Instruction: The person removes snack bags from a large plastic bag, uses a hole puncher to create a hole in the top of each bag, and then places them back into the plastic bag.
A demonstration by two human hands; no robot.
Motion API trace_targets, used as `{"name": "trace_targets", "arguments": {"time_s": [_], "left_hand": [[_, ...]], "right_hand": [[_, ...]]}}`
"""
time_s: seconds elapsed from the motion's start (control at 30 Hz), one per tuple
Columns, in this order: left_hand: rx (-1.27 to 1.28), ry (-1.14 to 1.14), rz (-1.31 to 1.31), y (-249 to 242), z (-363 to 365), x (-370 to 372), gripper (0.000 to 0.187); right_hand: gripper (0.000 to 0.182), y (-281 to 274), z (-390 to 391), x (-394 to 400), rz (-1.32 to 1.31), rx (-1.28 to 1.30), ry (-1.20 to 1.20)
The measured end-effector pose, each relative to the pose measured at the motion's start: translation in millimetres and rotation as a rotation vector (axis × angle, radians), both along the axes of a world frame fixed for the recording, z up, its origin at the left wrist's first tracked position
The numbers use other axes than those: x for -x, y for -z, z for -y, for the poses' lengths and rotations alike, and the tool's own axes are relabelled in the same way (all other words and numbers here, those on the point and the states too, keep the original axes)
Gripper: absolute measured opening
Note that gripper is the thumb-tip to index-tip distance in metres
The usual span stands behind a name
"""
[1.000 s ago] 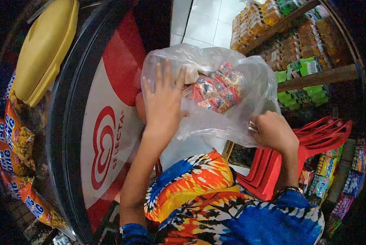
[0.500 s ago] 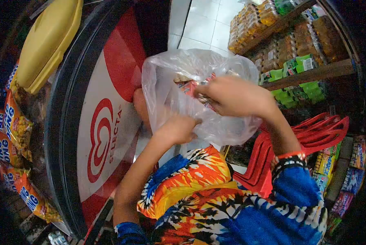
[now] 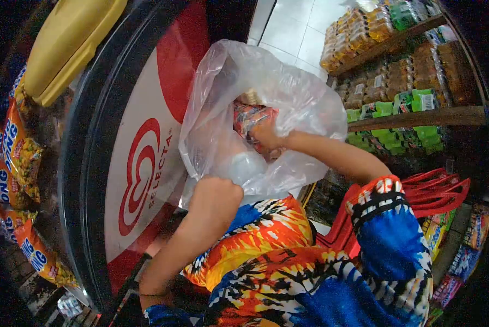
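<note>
A large clear plastic bag (image 3: pixel 310 109) lies open over my lap, its mouth facing up. My left hand (image 3: pixel 218 191) is closed in a fist on the bag's near rim. Inside the bag, my right hand (image 3: pixel 265 132) is closed on a red and silver packet (image 3: pixel 250 115); its fingertips are partly hidden. Behind the packet a beige item (image 3: pixel 251 97) shows in the bag. A pale, rounded shape (image 3: pixel 244 166) shows through the plastic beside my left hand.
At left stands a white and red freezer (image 3: pixel 141 141) with a dark rim, a yellow container (image 3: pixel 72 46) and orange snack packs (image 3: pixel 21 158). Bottle packs (image 3: pixel 364 27) fill shelves at the upper right. A red plastic chair (image 3: pixel 419 193) is at right.
My right hand has gone lower into the bag with the packet. My left hand has moved down and left, pulling the bag's rim. The bag has opened wider toward the left.
</note>
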State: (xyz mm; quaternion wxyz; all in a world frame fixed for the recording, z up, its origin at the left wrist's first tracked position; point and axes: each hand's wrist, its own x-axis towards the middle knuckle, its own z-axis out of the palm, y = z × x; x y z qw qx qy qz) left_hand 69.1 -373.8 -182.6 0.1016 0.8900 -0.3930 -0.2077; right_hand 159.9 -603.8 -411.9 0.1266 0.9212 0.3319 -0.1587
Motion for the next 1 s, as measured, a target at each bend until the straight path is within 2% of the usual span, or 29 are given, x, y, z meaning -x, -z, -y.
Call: {"name": "trace_targets", "arguments": {"time_s": [0.27, 0.47, 0.53, 0.57, 0.6, 0.67, 0.7, 0.77, 0.8, 0.87, 0.9, 0.97, 1.0], "left_hand": [[0.015, -0.057, 0.025, 12, 0, 1, 0.007], [0.002, -0.11, 0.051, 9, 0, 3, 0.008], [-0.008, -0.109, 0.059, 6, 2, 3, 0.009], [-0.001, -0.112, 0.058, 7, 3, 4, 0.009], [0.001, -0.091, 0.062, 7, 3, 4, 0.009], [0.007, -0.068, 0.07, 6, 5, 5, 0.009], [-0.01, -0.054, 0.061, 4, 7, 6, 0.009], [-0.034, -0.048, 0.046, 2, 7, 8, 0.009], [-0.051, -0.037, -0.007, 2, 6, 9, 0.007], [-0.07, -0.017, -0.064, 3, 3, 10, 0.008], [-0.059, -0.033, -0.037, 5, 1, 11, 0.008], [-0.043, -0.04, -0.011, 5, 3, 11, 0.008], [-0.043, -0.029, 0.009, 4, 6, 11, 0.009]], "right_hand": [[0.023, 40, -16, 13, -0.047, -0.157, 0.122], [0.023, 31, -9, -5, -0.216, -0.255, 0.186], [0.023, 10, 4, -18, -0.295, -0.363, 0.249], [0.022, -19, 11, -18, -0.323, -0.52, 0.333], [0.022, -33, 18, -20, -0.323, -0.512, 0.333], [0.023, -49, 33, -24, -0.211, -0.595, 0.592], [0.023, -47, 44, -28, -0.166, -0.615, 0.617], [0.027, -57, 63, -48, -0.135, -0.562, 0.545], [0.032, -84, 67, -58, -0.147, -0.489, 0.454], [0.031, -140, 69, -60, -0.179, -0.503, 0.473], [0.031, -147, 76, -58, -0.179, -0.502, 0.479], [0.028, -157, 94, -54, 0.032, -0.509, 0.697], [0.028, -161, 100, -55, 0.036, -0.503, 0.703]]}}
